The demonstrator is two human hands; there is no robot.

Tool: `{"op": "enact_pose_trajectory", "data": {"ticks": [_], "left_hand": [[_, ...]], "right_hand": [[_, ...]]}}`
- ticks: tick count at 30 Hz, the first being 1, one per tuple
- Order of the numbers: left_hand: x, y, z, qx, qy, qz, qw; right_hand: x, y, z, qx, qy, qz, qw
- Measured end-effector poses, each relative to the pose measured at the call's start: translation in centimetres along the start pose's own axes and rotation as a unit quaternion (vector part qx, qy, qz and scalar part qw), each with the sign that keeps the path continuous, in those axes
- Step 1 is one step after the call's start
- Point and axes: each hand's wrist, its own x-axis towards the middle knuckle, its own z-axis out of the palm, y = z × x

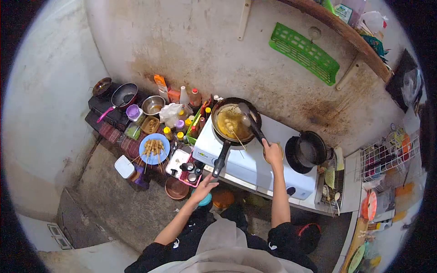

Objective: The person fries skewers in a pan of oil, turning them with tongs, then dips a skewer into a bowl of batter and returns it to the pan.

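Note:
A dark frying pan stands on the left burner, with yellowish liquid and a skewer in it. The skewer's stick leans out over the near rim. In my right hand is the handle of a black spatula, its head over the far right side of the pan. My left hand is at the end of the pan's black handle, fingers apart. It does not look wrapped round the handle, though light contact is hard to rule out.
A black pot occupies the right side of the white stove. To the left stand a blue plate of skewers, several bottles, a metal bowl and a pink-handled pan. A pink basket sits near the stove's left corner.

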Motion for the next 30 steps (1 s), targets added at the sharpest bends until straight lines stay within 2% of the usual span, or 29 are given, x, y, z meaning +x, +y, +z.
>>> {"op": "enact_pose_trajectory", "data": {"ticks": [2, 3, 5, 6, 8, 9, 11, 12, 14, 15, 17, 21, 23, 24, 26, 27, 29, 30], "left_hand": [[-0.1, 0.6, 0.2, 0.010, 0.006, -0.003, 1.000], [0.0, 0.5, 0.2, 0.011, 0.004, -0.003, 1.000], [0.2, 0.4, 0.1, 0.027, 0.003, -0.006, 1.000], [0.1, 0.8, 0.3, 0.026, 0.003, -0.005, 1.000], [-0.3, 1.4, 0.5, 0.024, 0.006, -0.019, 1.000], [-0.2, 0.9, 0.2, 0.024, 0.006, -0.019, 1.000], [0.3, -0.4, -0.1, -0.011, 0.004, -0.004, 1.000], [0.3, -0.2, 0.0, -0.011, 0.003, -0.004, 1.000], [0.2, 0.1, 0.1, 0.014, 0.011, -0.011, 1.000], [0.1, 0.1, 0.2, 0.013, 0.012, -0.012, 1.000], [0.0, 0.3, 0.2, 0.014, 0.004, -0.005, 1.000], [0.4, -0.2, 0.0, 0.022, 0.000, -0.009, 1.000], [0.3, -0.5, 0.0, 0.016, 0.000, -0.002, 1.000], [0.1, -0.3, 0.0, 0.017, 0.000, -0.003, 1.000], [0.0, 0.3, 0.2, 0.013, 0.006, -0.017, 1.000], [0.1, 0.1, 0.1, 0.014, 0.005, -0.017, 1.000], [0.4, -0.4, -0.1, 0.022, 0.004, -0.015, 1.000], [0.5, -0.6, -0.2, 0.021, 0.005, -0.015, 1.000]], "right_hand": [[-0.2, 0.1, -0.2, -0.106, 0.029, -0.058, 0.992], [-0.4, 0.0, -0.6, -0.106, 0.030, -0.057, 0.992], [-0.6, -0.3, -1.2, 0.017, -0.035, -0.014, 0.999], [-0.5, -0.1, -1.1, 0.016, -0.036, -0.014, 0.999], [-0.5, 0.4, -0.4, -0.056, 0.082, -0.040, 0.994], [-0.4, 0.7, -0.3, -0.056, 0.082, -0.040, 0.994], [-0.2, 1.4, -0.6, -0.109, 0.007, -0.082, 0.991], [-0.4, 1.0, -1.0, -0.110, 0.008, -0.082, 0.991], [-1.0, 0.1, -1.6, 0.002, -0.022, -0.025, 0.999], [-1.2, -0.2, -1.7, 0.002, -0.024, -0.025, 0.999], [-1.6, -0.6, -1.8, -0.081, 0.013, -0.041, 0.996], [-1.3, -0.4, -1.6, -0.021, -0.032, -0.024, 0.999], [-0.9, 0.2, -0.9, -0.046, 0.026, -0.021, 0.998], [-0.8, 0.6, -0.5, -0.045, 0.027, -0.019, 0.998], [-0.4, 1.4, 0.1, -0.131, 0.061, -0.085, 0.986], [-0.6, 1.1, -0.1, -0.131, 0.061, -0.085, 0.986], [-0.7, 0.7, -0.7, -0.021, -0.003, -0.025, 0.999], [-0.7, 0.5, -0.6, -0.022, -0.004, -0.026, 0.999]]}}
